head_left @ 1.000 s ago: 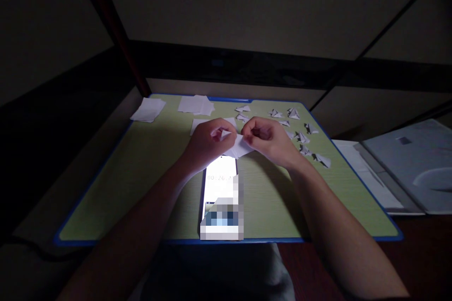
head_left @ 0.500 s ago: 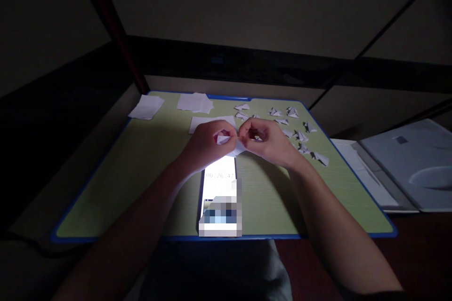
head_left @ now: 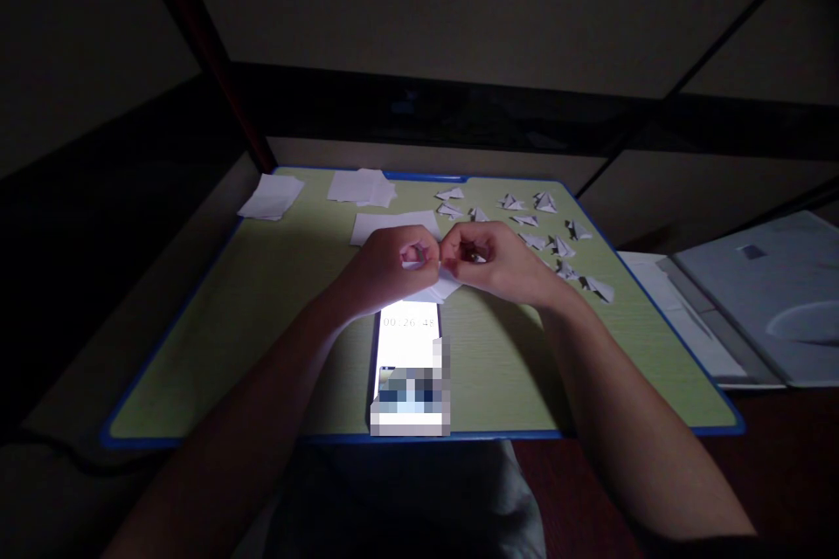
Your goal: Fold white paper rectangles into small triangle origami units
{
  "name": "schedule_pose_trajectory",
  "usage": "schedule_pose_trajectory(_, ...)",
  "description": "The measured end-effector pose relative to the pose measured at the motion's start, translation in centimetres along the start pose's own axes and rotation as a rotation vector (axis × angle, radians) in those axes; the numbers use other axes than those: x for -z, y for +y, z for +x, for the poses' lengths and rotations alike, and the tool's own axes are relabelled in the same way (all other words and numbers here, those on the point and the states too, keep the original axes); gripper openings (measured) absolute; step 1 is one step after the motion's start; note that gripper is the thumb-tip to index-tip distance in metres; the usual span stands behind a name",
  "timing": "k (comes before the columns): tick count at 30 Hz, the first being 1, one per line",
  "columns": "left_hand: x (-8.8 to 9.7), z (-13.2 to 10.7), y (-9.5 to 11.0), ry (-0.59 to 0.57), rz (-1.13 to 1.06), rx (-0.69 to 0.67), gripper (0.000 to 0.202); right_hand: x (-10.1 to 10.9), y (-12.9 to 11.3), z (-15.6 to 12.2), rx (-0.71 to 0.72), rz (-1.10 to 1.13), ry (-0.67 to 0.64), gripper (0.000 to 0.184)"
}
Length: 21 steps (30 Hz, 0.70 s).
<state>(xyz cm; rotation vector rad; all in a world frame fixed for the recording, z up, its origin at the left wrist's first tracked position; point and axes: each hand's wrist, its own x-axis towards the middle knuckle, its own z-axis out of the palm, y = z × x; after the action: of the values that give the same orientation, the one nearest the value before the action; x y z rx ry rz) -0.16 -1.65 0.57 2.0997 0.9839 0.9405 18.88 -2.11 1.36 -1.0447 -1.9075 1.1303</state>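
Observation:
Over the middle of a green board [head_left: 249,323] with a blue rim, both my hands pinch one small white paper piece [head_left: 440,285]. My left hand [head_left: 386,266] is closed on its left end. My right hand [head_left: 491,262] is closed on its right end, fingertips almost touching the left ones. Just below the hands a lit phone [head_left: 407,349] lies flat and shows a running timer.
Several small folded white paper triangles [head_left: 557,246] lie on the board's right half. Flat white paper slips [head_left: 272,196] and a second stack [head_left: 360,187] sit at the far left edge, with another sheet [head_left: 386,225] behind my hands. Grey folders [head_left: 753,306] lie to the right.
My hands have drawn closer together over the paper, so less of it shows between them. The phone's timer has advanced.

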Motion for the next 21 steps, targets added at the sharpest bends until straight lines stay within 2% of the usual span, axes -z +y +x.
schedule_pose_trajectory(8, 0.04, -0.02, -0.07, -0.059, -0.035, 0.058, 0.006, 0.34, 0.16, -0.07, -0.035, 0.024, -0.056, 0.004)
schedule_pose_trajectory(21, 0.33, 0.12, -0.31, -0.045, -0.024, 0.078, 0.009, 0.94, 0.01, -0.01, -0.041, 0.051, -0.057, 0.006)
